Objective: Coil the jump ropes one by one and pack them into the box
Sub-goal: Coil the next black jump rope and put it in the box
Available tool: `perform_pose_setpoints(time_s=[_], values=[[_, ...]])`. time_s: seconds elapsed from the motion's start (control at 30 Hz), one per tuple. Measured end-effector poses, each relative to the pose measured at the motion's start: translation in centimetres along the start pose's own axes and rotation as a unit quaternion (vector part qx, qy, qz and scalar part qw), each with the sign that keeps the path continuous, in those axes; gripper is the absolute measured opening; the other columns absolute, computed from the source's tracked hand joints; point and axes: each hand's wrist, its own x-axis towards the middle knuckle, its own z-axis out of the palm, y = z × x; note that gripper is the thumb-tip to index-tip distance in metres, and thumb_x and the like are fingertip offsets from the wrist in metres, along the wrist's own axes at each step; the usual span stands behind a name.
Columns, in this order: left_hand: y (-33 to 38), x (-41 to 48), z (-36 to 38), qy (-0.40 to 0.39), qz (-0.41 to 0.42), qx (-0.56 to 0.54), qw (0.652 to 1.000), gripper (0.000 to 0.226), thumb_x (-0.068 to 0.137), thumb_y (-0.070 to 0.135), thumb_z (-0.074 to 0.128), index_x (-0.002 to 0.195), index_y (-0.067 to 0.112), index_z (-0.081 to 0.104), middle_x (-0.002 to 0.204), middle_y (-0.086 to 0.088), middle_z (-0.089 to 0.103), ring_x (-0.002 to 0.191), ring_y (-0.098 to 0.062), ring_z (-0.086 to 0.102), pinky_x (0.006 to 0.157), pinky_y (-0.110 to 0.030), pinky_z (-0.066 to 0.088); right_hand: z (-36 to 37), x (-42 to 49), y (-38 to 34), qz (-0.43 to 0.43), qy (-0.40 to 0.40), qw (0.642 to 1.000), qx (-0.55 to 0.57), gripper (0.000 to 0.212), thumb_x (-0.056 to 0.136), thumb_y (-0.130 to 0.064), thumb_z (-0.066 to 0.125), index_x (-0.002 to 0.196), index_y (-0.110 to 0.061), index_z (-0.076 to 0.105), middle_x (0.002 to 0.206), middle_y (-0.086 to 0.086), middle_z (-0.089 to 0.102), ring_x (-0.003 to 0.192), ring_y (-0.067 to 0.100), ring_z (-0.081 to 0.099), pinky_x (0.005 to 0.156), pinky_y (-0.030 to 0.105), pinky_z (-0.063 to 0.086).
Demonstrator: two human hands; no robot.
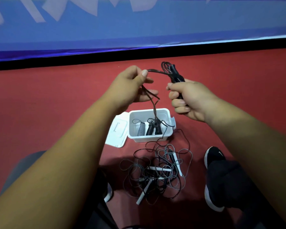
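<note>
A black jump rope (170,72) is held up in the air above the red floor. My right hand (188,100) grips its black handles together with a few loops of cord. My left hand (135,83) pinches the cord a short way off, and the slack hangs down from it toward the white box (168,115). Inside the box lie three coiled ropes (149,128), one grey and two black. A tangled pile of loose ropes (157,172), grey and black with white handles, lies on the floor in front of the box.
The box's white lid (117,134) lies open on the floor to its left. My black shoes (213,159) flank the rope pile. A blue banner (139,30) with a black base strip runs along the back.
</note>
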Motion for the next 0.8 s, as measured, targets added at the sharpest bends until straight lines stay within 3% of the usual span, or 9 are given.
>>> perform_pose_setpoints(time_s=[0.1,0.2,0.3,0.4,0.5,0.57,0.67,0.73,0.8], values=[[-0.1,-0.1,-0.9,-0.075,0.037,0.034,0.996,0.012,0.111,0.013,0.047,0.099,0.015,0.047,0.116,-0.019,0.075,0.108,-0.036,0.074,0.094,-0.042,0.057,-0.3,0.4,0.1,0.008,0.016,1.000,0.012,0.004,0.106,-0.017,0.058,0.104,-0.014,0.055,0.063,-0.004,0.045,0.045,0.009,0.025,0.043,0.020,0.011],[-0.7,-0.4,-1.4,-0.106,0.018,0.106,0.989,0.016,0.107,-0.005,0.047,0.101,0.010,0.046,0.109,-0.025,0.075,0.099,-0.034,0.074,0.082,-0.029,0.060,-0.6,0.6,0.1,0.015,0.034,0.999,0.010,0.004,0.106,-0.016,0.057,0.103,-0.014,0.056,0.064,-0.003,0.045,0.045,0.010,0.025,0.043,0.021,0.010],[-1.4,-0.5,-1.5,-0.035,0.006,0.268,0.963,0.020,0.102,-0.007,0.046,0.097,0.012,0.048,0.099,-0.023,0.075,0.078,-0.030,0.075,0.068,-0.037,0.064,-0.5,0.5,0.3,0.009,0.033,0.999,-0.037,0.002,0.104,-0.014,0.056,0.106,-0.013,0.057,0.063,-0.003,0.046,0.046,0.010,0.026,0.042,0.020,0.012],[-1.6,-0.4,-1.2,0.079,0.037,0.383,0.920,0.015,0.089,0.013,0.043,0.096,0.025,0.046,0.088,-0.013,0.075,0.062,-0.033,0.074,0.060,-0.049,0.064,0.1,0.3,1.0,0.001,0.004,0.995,-0.099,0.004,0.105,-0.015,0.057,0.110,-0.014,0.058,0.062,-0.004,0.047,0.046,0.010,0.027,0.042,0.020,0.015],[-1.5,0.0,-0.6,0.082,0.018,0.288,0.954,0.020,0.087,0.004,0.038,0.094,0.017,0.051,0.084,-0.009,0.072,0.065,-0.029,0.075,0.066,-0.040,0.061,0.6,0.3,1.5,-0.016,-0.002,0.990,-0.139,0.005,0.106,-0.018,0.058,0.110,-0.015,0.058,0.064,-0.003,0.047,0.046,0.011,0.030,0.042,0.020,0.019],[-1.2,0.0,-0.5,-0.002,-0.033,0.237,0.971,0.023,0.091,-0.007,0.041,0.092,0.008,0.058,0.082,-0.010,0.070,0.073,-0.020,0.074,0.076,-0.036,0.056,0.4,0.6,1.6,-0.029,0.020,0.987,-0.155,0.004,0.105,-0.019,0.058,0.108,-0.016,0.059,0.068,-0.001,0.048,0.046,0.012,0.032,0.042,0.020,0.021],[-0.5,-0.7,-0.9,-0.101,-0.075,0.166,0.978,0.017,0.084,-0.007,0.053,0.093,0.003,0.063,0.082,-0.016,0.070,0.094,-0.032,0.077,0.098,-0.041,0.055,0.1,0.9,1.7,-0.059,0.057,0.974,-0.212,0.006,0.102,-0.019,0.058,0.104,-0.017,0.063,0.072,0.002,0.052,0.043,0.013,0.037,0.044,0.021,0.028],[0.0,-1.1,-1.0,-0.116,-0.094,0.069,0.986,0.025,0.081,0.002,0.052,0.104,-0.002,0.061,0.078,-0.018,0.068,0.087,-0.041,0.075,0.098,-0.044,0.055,0.0,1.0,1.9,-0.076,0.072,0.963,-0.249,0.011,0.102,-0.021,0.058,0.106,-0.012,0.062,0.072,0.002,0.054,0.044,0.014,0.040,0.045,0.023,0.032],[0.3,-1.1,-0.8,-0.136,-0.109,0.018,0.985,0.033,0.081,0.018,0.050,0.107,0.000,0.059,0.073,-0.015,0.067,0.070,-0.038,0.069,0.094,-0.047,0.054,0.0,1.0,2.0,-0.092,0.079,0.951,-0.283,0.014,0.103,-0.025,0.058,0.108,-0.012,0.061,0.074,0.004,0.056,0.048,0.019,0.044,0.045,0.027,0.036]])
